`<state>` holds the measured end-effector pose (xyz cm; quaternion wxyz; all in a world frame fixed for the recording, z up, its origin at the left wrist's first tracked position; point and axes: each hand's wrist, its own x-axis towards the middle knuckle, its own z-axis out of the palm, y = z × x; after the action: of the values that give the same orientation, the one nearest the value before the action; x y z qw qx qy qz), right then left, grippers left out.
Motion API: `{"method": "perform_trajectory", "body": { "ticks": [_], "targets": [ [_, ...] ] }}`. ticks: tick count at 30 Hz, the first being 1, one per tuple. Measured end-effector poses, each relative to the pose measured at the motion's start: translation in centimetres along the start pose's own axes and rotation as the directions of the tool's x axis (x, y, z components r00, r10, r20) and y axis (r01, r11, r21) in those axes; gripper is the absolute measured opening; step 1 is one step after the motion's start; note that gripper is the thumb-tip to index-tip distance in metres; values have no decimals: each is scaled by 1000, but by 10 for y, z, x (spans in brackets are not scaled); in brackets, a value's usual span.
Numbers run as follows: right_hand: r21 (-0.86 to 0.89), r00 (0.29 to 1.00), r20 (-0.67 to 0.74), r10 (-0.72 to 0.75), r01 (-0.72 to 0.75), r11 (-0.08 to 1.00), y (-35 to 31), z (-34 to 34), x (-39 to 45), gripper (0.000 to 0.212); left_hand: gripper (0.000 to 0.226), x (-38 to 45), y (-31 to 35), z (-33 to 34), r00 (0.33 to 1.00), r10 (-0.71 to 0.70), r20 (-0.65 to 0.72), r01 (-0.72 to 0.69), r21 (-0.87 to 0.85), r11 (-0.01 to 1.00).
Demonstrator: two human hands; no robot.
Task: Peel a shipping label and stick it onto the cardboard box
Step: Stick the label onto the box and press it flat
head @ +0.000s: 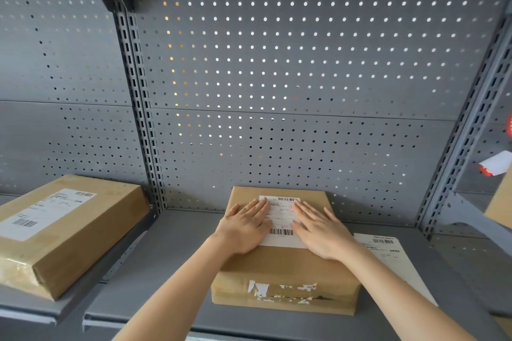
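A brown cardboard box (285, 266) lies flat on the grey metal shelf (171, 252) in front of me. A white shipping label (281, 220) with barcodes lies on the box's top face. My left hand (245, 225) rests flat, palm down, on the label's left edge and the box top. My right hand (321, 230) lies flat, palm down, over the label's right edge. Both hands have fingers extended and hold nothing. Torn white label scraps (279, 289) remain on the box's near side.
A second labelled cardboard box (63, 232) sits on the left shelf. A white label sheet (388, 255) lies on the shelf right of the box. A perforated grey back panel (277, 77) and slotted uprights (138, 108) rise behind. Part of another box (501, 202) shows at far right.
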<state>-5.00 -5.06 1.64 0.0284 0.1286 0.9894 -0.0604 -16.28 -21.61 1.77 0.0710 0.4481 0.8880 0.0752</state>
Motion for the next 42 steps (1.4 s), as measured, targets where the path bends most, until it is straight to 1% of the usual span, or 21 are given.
{"method": "perform_trajectory", "body": {
  "ticks": [9, 18, 27, 33, 36, 40, 42],
  "targets": [
    [21, 998, 12, 61, -61, 998, 6, -3, -16, 58, 57, -16, -5, -2, 997, -72, 0, 72, 2, 997],
    [2, 999, 26, -23, 23, 1000, -18, 0, -28, 59, 58, -27, 10, 3, 1000, -20, 10, 20, 41, 999],
    [12, 999, 35, 36, -36, 999, -5, -3, -39, 56, 57, -39, 3, -1, 997, -68, 26, 66, 72, 995],
    [-2, 1000, 28, -7, 7, 1000, -15, 0, -42, 58, 58, -42, 17, -2, 999, -24, 24, 21, 116, 993],
    [2, 1000, 24, -3, 3, 1000, -8, 1, -44, 57, 58, -45, 9, -1, 999, -22, 30, 17, 156, 988],
    [-11, 998, 38, 47, -46, 999, 7, -2, -47, 57, 55, -50, -11, -3, 998, -44, 45, 32, 227, 973],
    [-11, 998, 36, 48, -48, 999, 8, -5, -46, 56, 54, -51, -18, -5, 996, -71, 48, 59, 208, 976]
  ]
}}
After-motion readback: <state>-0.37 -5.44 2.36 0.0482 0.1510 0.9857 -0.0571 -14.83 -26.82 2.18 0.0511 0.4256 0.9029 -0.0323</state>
